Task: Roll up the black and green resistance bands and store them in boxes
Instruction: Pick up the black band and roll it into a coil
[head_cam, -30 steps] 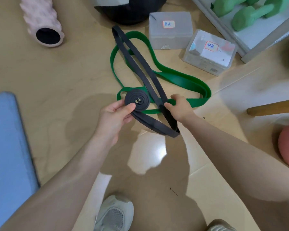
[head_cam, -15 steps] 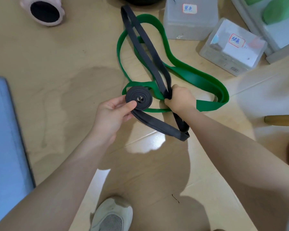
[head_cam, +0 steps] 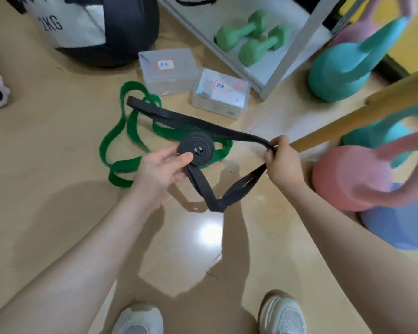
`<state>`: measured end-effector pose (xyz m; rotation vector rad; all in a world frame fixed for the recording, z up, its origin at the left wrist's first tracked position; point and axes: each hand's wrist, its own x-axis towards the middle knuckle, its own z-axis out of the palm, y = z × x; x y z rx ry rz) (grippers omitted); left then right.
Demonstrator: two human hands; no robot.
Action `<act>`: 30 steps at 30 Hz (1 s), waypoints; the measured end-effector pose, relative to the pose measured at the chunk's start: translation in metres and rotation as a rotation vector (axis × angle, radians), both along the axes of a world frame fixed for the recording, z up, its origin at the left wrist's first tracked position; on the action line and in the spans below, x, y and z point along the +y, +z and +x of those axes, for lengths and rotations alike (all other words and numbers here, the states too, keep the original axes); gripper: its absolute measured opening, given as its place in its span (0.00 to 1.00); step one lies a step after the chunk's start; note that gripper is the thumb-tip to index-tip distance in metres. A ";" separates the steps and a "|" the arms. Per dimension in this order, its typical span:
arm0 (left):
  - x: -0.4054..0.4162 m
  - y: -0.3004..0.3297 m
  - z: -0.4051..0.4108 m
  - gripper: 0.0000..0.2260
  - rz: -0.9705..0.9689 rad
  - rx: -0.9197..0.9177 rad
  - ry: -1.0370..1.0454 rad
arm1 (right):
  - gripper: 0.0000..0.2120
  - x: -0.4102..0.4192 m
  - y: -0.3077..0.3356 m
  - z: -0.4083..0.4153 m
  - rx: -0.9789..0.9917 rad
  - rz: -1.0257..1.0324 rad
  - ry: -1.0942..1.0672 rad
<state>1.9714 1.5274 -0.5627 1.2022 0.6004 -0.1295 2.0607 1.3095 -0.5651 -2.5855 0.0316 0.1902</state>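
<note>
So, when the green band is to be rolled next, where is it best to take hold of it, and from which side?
Probably at the folded end of the green band nearest the left hand, coming from above on the person's left. That loop lies flat and bare on the floor, whereas the far part sits under the black band.

black band [head_cam: 196,148]: part-rolled, flat coil held above floor; loose tail hangs from coil, folds, runs right, then back left over green band
green band [head_cam: 121,145]: unrolled, loose loops on floor, under the black one
boxes: two translucent, labelled, lids on; left box [head_cam: 167,71], right box [head_cam: 220,94], side by side behind bands
</note>
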 end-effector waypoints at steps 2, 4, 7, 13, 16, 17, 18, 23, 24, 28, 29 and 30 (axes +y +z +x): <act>-0.025 0.021 0.010 0.13 -0.026 -0.062 -0.088 | 0.02 -0.037 0.024 -0.018 -0.061 0.125 -0.199; -0.047 0.040 0.018 0.10 -0.040 -0.131 -0.193 | 0.03 -0.069 0.041 -0.033 -0.106 0.242 -0.406; -0.072 0.050 0.022 0.11 -0.008 -0.148 -0.278 | 0.04 -0.095 0.035 -0.053 -0.040 0.225 -0.445; -0.071 0.010 0.003 0.14 0.044 0.023 -0.127 | 0.12 -0.080 -0.026 -0.058 0.461 -0.074 -0.190; -0.049 -0.007 -0.007 0.16 0.077 0.110 0.041 | 0.15 -0.049 -0.033 -0.054 0.261 -0.169 0.033; -0.041 -0.012 -0.010 0.17 0.096 0.128 0.091 | 0.14 -0.035 -0.031 -0.056 0.186 -0.109 0.130; -0.034 -0.016 -0.013 0.18 0.109 0.138 0.139 | 0.13 -0.019 -0.028 -0.057 0.153 -0.026 0.214; -0.014 -0.021 -0.024 0.12 0.098 0.157 0.357 | 0.15 0.056 -0.016 -0.076 0.252 0.305 0.457; -0.013 -0.021 -0.026 0.10 0.092 0.154 0.380 | 0.17 0.067 -0.020 -0.078 0.226 0.292 0.512; -0.006 -0.023 -0.038 0.06 0.052 0.171 0.425 | 0.14 0.094 -0.037 -0.086 0.189 0.381 0.529; -0.004 -0.024 -0.041 0.07 0.032 0.176 0.435 | 0.12 0.097 -0.040 -0.087 0.209 0.421 0.512; -0.002 -0.026 -0.043 0.08 0.006 0.177 0.439 | 0.11 0.097 -0.044 -0.087 0.236 0.453 0.503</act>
